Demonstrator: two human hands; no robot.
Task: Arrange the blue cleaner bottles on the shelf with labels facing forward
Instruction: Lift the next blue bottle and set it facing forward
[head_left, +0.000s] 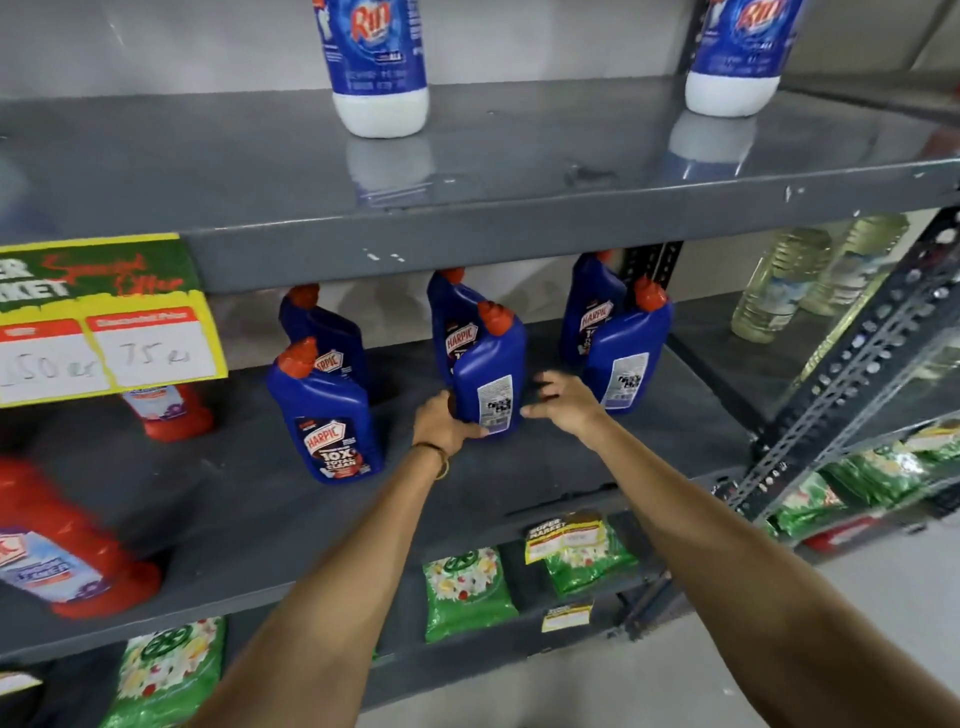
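Bare hands (452, 423) around glossy blue bottle (488, 374).

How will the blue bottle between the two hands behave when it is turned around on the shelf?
The middle front blue bottle looks like rigid plastic, so it should keep its shape. It stands tall on a narrow base, so a high push may tip it. The shelf looks smooth, so it could slide rather than pivot.

Both bare forearms rise from the lower frame toward its centre; the left hand (448, 423), a bangle at its wrist, is curled in a grip. The right hand (563, 402), just right of centre, has fingers spread loose, blurred.
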